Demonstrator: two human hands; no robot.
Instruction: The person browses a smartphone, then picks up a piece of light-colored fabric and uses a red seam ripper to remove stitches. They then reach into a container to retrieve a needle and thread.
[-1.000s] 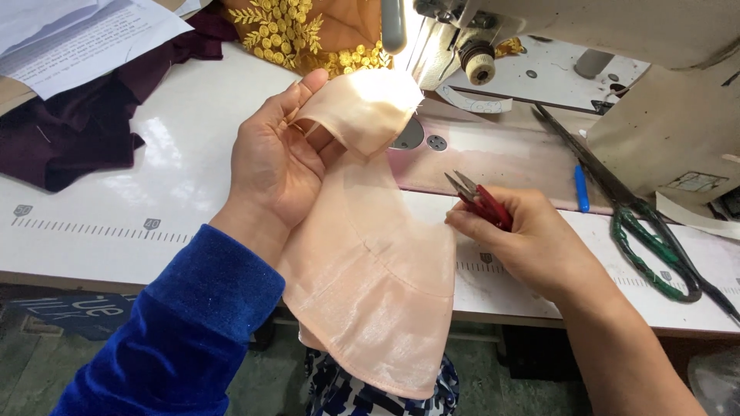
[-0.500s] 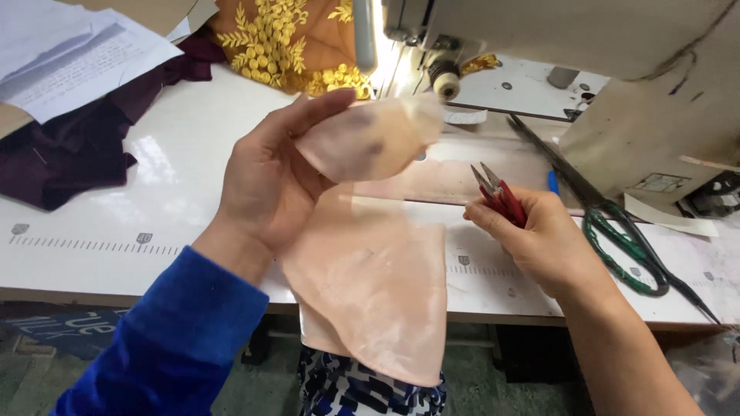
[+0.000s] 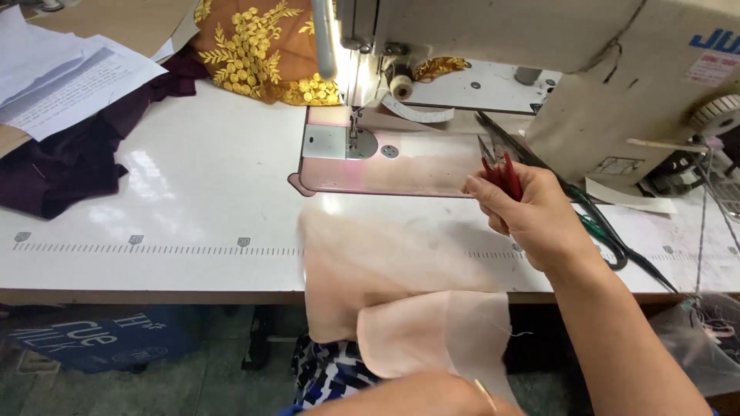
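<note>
The right hand (image 3: pixel 532 219) is clenched around a small pair of red-handled thread snips (image 3: pixel 499 171), whose metal blades project upward past the fingertips. The left hand (image 3: pixel 416 394) is seen only in part at the bottom edge of the view; whether its fingers are closed cannot be told. A sheer peach-coloured fabric piece (image 3: pixel 401 289) is draped over the front edge of the white sewing table (image 3: pixel 193 208), below and to the left of the right-hand fingers, with its lower folded portion hanging just above the left hand. Contact between that hand and the fabric cannot be confirmed.

Beyond the right-hand fingers, the cream industrial sewing machine (image 3: pixel 555 69) is located, with its needle plate (image 3: pixel 339 142) to the upper left of the fingertips. Long green-handled shears (image 3: pixel 597 223) are laid just to the right of the right hand. Orange fabric with gold floral embroidery (image 3: pixel 258 50), dark maroon cloth (image 3: pixel 69 166) and white printed papers (image 3: pixel 62 81) are positioned well apart from both hands, at the far left.
</note>
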